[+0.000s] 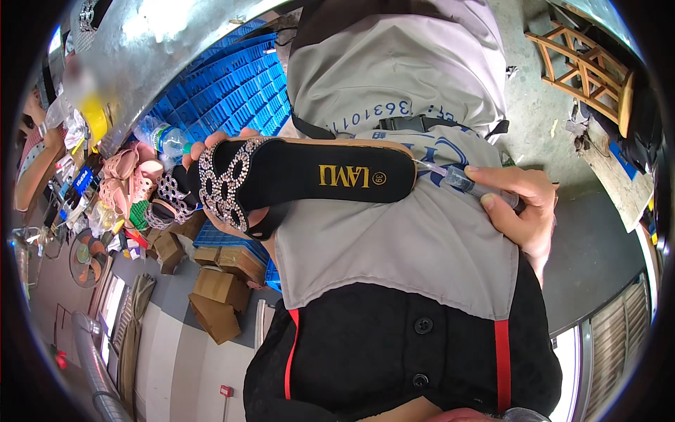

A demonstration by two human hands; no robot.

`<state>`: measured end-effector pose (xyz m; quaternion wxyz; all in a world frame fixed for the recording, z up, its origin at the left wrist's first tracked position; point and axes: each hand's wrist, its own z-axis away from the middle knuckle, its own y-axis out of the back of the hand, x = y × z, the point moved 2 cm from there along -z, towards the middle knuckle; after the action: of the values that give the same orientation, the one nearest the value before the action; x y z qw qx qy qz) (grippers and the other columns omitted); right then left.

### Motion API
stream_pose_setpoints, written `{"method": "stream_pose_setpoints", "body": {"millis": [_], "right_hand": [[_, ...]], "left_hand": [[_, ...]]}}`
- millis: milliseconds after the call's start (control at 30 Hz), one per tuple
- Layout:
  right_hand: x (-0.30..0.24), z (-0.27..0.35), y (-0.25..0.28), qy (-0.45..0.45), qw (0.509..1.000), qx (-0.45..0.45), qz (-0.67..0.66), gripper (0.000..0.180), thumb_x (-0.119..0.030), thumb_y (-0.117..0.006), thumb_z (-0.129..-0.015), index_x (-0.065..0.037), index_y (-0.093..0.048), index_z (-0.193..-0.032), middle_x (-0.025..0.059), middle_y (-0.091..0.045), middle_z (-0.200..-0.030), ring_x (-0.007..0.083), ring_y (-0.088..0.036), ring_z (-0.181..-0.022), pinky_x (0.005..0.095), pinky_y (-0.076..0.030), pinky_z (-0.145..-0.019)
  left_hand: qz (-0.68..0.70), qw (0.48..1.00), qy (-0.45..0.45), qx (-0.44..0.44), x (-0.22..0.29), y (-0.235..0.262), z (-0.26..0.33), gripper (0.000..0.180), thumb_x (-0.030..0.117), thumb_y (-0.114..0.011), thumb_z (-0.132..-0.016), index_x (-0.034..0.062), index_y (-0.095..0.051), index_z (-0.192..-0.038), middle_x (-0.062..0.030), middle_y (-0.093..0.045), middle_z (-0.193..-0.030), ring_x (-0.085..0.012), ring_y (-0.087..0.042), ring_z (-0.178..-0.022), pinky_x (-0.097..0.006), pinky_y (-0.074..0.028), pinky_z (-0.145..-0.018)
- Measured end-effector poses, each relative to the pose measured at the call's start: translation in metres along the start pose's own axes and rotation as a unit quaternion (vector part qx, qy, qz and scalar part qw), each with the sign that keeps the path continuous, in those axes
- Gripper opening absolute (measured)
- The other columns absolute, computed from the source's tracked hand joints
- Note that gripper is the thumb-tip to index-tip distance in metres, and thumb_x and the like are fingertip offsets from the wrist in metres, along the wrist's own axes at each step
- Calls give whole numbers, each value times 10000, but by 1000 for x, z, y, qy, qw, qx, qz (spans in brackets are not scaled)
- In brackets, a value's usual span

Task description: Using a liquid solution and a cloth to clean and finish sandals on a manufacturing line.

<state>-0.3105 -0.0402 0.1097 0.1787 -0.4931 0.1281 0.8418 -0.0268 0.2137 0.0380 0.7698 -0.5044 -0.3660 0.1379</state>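
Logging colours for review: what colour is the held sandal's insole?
The insole is black with gold lettering; head view.

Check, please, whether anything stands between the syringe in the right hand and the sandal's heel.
Nothing visible stands between them. The right hand holds the syringe with its needle pointing at the heel of the sandal; whether they touch, I cannot tell. The left hand holds it near the strap, out of the way.

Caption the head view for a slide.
Left hand holds a jewelled black sandal; right hand holds a syringe at its heel end.
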Motion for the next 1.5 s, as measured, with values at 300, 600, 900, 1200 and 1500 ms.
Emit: {"method": "stream_pose_setpoints", "body": {"millis": [300, 600, 900, 1200, 1500], "right_hand": [[6, 7, 3, -7, 1000, -8, -7, 360, 76, -615, -805, 18, -721, -1144, 170, -754, -1025, 125, -711, -819, 214, -512, -724], [7, -1, 13, -22, 1000, -6, -8, 425, -4, -615, -879, -42, -651, -1301, 23, -658, -802, 63, -542, -678, 192, -427, -626], [73, -70, 5, 160, 945, -29, -284, 411, -17, -742, -818, -61, -556, -1181, 80, -608, -912, 164, -597, -791, 277, -498, -704], [29, -83, -19, 49, 969, -79, -229, 538, -125, -786, -813, -55, -572, -1302, -23, -591, -964, 45, -519, -748, 218, -405, -639], [-1, -115, -15, 139, 898, 124, -399, 227, -129, -729, -895, -39, -609, -1065, -46, -537, -801, 34, -402, -621, 211, -284, -546]], "left_hand": [[42, 996, -19, 79, -1, 18, 30, 223, 241, -419, -1064, 154, -624, -1058, -18, -653, -1139, -203, -596, -1165, -541, -293, -1172], [-364, 885, -283, 70, -30, 1, 66, 671, 198, -765, -744, 19, -530, -1346, -137, -452, -1435, -320, -452, -1336, -455, -272, -1214], [-33, 997, 52, -54, -25, 64, 80, 336, -67, -737, -733, 74, -518, -945, -229, -592, -1284, -399, -606, -1193, -489, -520, -990], [-151, 988, 37, -22, -36, 48, 27, 401, -135, -738, -706, 82, -491, -935, -221, -598, -1310, -338, -625, -1170, -410, -569, -932], [-110, 975, 94, -170, -61, -47, -29, 501, 129, -665, -799, 79, -482, -1262, -188, -482, -1398, -344, -483, -1333, -474, -427, -1088]]}}
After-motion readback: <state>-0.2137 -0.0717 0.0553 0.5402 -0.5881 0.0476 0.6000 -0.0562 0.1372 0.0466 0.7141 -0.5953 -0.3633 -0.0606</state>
